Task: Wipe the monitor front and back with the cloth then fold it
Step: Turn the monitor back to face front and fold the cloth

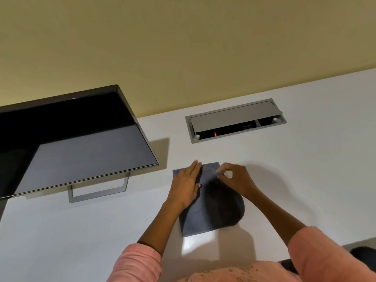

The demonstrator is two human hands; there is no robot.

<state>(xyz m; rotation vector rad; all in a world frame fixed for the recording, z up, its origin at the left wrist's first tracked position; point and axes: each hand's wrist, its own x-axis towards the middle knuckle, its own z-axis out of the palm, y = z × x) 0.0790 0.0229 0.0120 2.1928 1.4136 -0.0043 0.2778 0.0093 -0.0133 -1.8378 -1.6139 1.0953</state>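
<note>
A dark grey cloth [205,216] lies on the white desk [305,180] in front of me, its right part doubled over into a rounded fold. My left hand [186,186] rests flat on the cloth's left half, fingers straight. My right hand [234,180] pinches the folded-over edge near the cloth's far end, fingers curled. The black monitor [81,147] stands at the left on a grey frame stand [97,192], its screen dark.
A grey cable box [236,121] is set into the desk behind the cloth, its lid partly open with a red light inside. A yellow wall rises behind the desk. The desk's near edge runs at the lower right.
</note>
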